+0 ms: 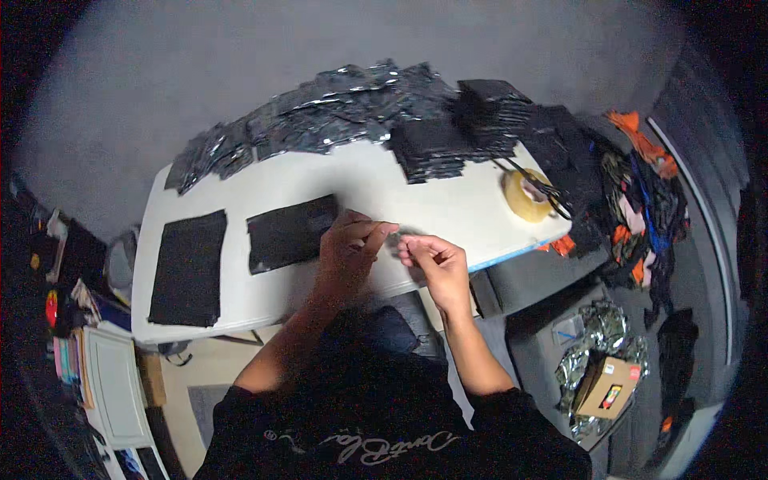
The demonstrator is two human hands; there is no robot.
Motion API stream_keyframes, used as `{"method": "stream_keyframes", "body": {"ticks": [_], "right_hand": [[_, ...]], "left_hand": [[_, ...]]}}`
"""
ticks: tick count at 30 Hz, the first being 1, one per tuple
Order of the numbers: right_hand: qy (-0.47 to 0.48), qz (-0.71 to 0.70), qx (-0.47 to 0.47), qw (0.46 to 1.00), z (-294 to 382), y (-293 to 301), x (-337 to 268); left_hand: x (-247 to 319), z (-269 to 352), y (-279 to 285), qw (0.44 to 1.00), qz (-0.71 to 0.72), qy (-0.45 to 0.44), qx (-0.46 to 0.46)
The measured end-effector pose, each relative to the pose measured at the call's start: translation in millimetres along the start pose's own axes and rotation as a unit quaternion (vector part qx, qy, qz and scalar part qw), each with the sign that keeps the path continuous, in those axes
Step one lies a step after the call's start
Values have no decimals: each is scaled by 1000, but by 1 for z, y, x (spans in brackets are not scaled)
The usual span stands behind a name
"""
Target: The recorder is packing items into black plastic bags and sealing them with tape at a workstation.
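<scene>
Both my hands are raised over the front part of a white table [360, 174]. The thumb and fingers of my left hand [353, 243] come together, and the tips point at my right hand [439, 261]. My right hand has its fingers curled in, close to the left fingertips. Something small and pale may lie between them, but blur hides it. Just left of my left hand is a flat black folded piece [294, 234], its right end partly behind the hand. Farther left lies a second flat black folded piece [187, 270], apart from the first.
Shiny black plastic packages [300, 120] line the table's far edge. Stacked black folded pieces [429, 147] stand beside them. A tape roll [519, 198] and black-handled scissors [543, 187] lie at the right end. A cardboard box [609, 390] sits low right, near heaped cloth [630, 210].
</scene>
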State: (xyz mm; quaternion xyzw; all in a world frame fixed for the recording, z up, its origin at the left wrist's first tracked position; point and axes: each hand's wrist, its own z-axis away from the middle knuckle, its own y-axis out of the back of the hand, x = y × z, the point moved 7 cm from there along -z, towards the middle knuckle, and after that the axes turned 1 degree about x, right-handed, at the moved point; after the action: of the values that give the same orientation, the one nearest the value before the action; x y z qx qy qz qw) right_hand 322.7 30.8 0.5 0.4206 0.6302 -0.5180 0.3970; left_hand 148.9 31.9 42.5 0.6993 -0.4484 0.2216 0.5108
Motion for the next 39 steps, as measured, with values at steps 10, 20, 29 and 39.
{"method": "stream_keyframes", "body": {"ticks": [10,20,29,39], "right_hand": [[-14,156,-92,983,-5,-84,33],[-6,260,-192,946,-37,-138,40],[-138,196,-255,936,-96,-149,57],[-116,233,-237,936,-100,-144,58]], "left_hand": [[-32,64,92,983,44,89,155],[-89,45,121,984,55,122,114],[-93,2,138,989,15,82,123],[-134,6,134,966,106,217,97]]}}
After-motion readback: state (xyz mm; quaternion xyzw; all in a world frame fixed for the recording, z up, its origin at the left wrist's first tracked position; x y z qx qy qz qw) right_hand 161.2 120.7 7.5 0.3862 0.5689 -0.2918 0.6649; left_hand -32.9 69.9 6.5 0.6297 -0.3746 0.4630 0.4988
